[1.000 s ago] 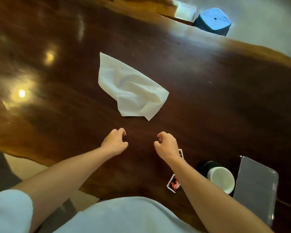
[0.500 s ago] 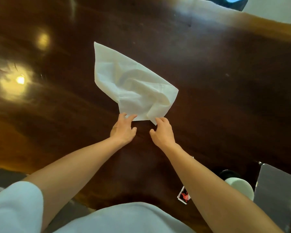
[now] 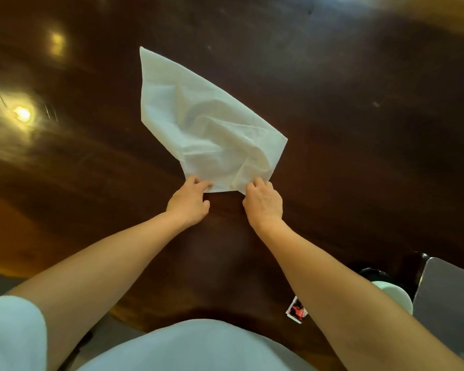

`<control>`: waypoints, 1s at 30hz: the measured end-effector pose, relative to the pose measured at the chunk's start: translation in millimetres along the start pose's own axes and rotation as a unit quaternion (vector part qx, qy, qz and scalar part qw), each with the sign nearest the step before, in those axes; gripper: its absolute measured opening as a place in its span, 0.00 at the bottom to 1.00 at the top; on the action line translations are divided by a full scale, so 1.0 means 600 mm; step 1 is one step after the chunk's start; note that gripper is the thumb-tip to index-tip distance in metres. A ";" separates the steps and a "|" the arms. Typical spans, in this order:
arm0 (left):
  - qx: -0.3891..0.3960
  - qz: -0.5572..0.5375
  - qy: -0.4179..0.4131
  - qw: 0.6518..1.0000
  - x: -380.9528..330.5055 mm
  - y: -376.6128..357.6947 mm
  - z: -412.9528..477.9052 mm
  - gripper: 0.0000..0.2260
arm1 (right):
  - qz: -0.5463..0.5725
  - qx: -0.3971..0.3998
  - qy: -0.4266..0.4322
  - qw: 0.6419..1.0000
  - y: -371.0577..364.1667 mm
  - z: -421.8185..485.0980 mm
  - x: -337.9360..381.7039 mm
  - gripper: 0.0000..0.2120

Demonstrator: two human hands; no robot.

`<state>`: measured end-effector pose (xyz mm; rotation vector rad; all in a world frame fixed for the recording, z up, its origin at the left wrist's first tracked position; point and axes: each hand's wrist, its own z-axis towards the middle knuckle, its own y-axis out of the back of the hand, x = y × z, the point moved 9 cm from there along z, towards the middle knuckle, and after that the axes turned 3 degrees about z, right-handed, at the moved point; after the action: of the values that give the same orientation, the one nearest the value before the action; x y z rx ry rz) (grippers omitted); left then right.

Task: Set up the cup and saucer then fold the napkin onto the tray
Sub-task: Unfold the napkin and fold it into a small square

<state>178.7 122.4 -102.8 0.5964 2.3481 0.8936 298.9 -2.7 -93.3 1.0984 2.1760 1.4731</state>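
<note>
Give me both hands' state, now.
Left hand: closed, pinching the near edge of the napkin.
Right hand: closed, pinching the napkin's near corner.

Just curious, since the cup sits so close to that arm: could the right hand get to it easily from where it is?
Probably yes. The right hand is pinching the napkin, but the cup sits beside that forearm with nothing between; it must let go first.

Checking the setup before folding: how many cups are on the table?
1. A white cup sits at the table's near right edge, beside the grey tray, partly hidden by the right forearm. Others could lie outside the frame.
</note>
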 end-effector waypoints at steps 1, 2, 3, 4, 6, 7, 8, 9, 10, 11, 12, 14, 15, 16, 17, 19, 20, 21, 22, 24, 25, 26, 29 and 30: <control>0.003 0.003 0.001 1.000 -0.002 -0.001 -0.003 0.22 | -0.005 0.007 0.006 1.000 0.001 0.004 0.003 0.06; 0.007 0.007 0.000 1.000 -0.006 -0.002 -0.007 0.22 | 0.004 0.020 0.006 1.000 0.001 0.009 0.004 0.06; 0.012 0.013 -0.004 1.000 -0.012 -0.003 -0.010 0.22 | 0.025 0.038 0.001 0.999 0.000 0.012 0.002 0.06; 0.016 0.018 -0.014 1.000 -0.019 -0.005 -0.016 0.22 | 0.055 0.061 -0.009 0.997 -0.003 0.013 0.001 0.06; 0.022 0.016 -0.050 0.998 -0.039 -0.010 -0.031 0.22 | 0.154 0.111 -0.039 0.981 -0.012 0.002 -0.002 0.10; 0.025 0.009 -0.071 0.997 -0.050 -0.012 -0.040 0.22 | 0.216 0.129 -0.052 0.967 -0.015 -0.008 0.001 0.11; 0.029 0.001 -0.093 0.995 -0.061 -0.014 -0.047 0.21 | 0.271 0.139 -0.059 0.951 -0.017 -0.020 0.006 0.10; 0.029 -0.006 -0.115 0.993 -0.071 -0.014 -0.057 0.19 | 0.310 0.138 -0.058 0.939 -0.016 -0.034 0.013 0.08; 0.026 -0.007 -0.132 0.991 -0.080 -0.012 -0.065 0.16 | 0.331 0.130 -0.053 0.933 -0.011 -0.048 0.018 0.07; 0.025 0.000 -0.146 0.989 -0.087 -0.010 -0.073 0.12 | 0.342 0.117 -0.049 0.931 -0.004 -0.062 0.019 0.07; 0.027 0.015 -0.160 0.987 -0.094 -0.008 -0.080 0.11 | 0.349 0.102 -0.049 0.930 0.005 -0.076 0.016 0.08; 0.029 0.047 -0.186 0.981 -0.106 -0.002 -0.094 0.12 | 0.368 0.080 -0.053 0.925 0.022 -0.101 0.004 0.07; 0.021 0.056 -0.196 0.979 -0.111 0.005 -0.100 0.12 | 0.375 0.072 -0.052 0.923 0.034 -0.114 -0.002 0.06; 0.002 0.060 -0.204 0.977 -0.118 0.018 -0.105 0.12 | 0.379 0.061 -0.050 0.922 0.049 -0.125 -0.007 0.06; -0.025 0.064 -0.208 0.976 -0.125 0.035 -0.109 0.12 | 0.384 0.044 -0.044 0.921 0.069 -0.135 -0.012 0.06; -0.081 0.071 -0.211 0.972 -0.140 0.073 -0.115 0.12 | 0.393 -0.002 -0.030 0.919 0.116 -0.149 -0.022 0.06; -0.105 0.070 -0.211 0.969 -0.146 0.092 -0.122 0.12 | 0.395 -0.024 -0.023 0.918 0.141 -0.158 -0.027 0.07; -0.129 0.071 -0.211 0.966 -0.152 0.111 -0.129 0.11 | 0.390 -0.043 -0.015 0.920 0.167 -0.167 -0.032 0.07; -0.152 0.077 -0.213 0.962 -0.158 0.131 -0.137 0.12 | 0.377 -0.056 -0.006 0.924 0.192 -0.175 -0.036 0.08; -0.203 0.109 -0.226 0.946 -0.173 0.170 -0.154 0.11 | 0.332 -0.066 0.010 0.941 0.233 -0.188 -0.043 0.09; -0.231 0.125 -0.233 0.936 -0.181 0.190 -0.166 0.11 | 0.301 -0.069 0.019 0.951 0.254 -0.196 -0.044 0.09; -0.259 0.134 -0.237 0.927 -0.188 0.213 -0.177 0.11 | 0.262 -0.074 0.028 0.962 0.275 -0.203 -0.045 0.08; -0.327 0.141 -0.231 0.906 -0.200 0.281 -0.207 0.12 | 0.169 -0.105 0.042 0.979 0.340 -0.225 -0.051 0.06; -0.349 0.139 -0.227 0.899 -0.202 0.303 -0.218 0.12 | 0.156 -0.124 0.039 0.979 0.365 -0.234 -0.059 0.07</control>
<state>224.1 116.9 147.9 0.7326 1.4061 1.4457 330.1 -80.7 155.2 1.3558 1.8624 1.8909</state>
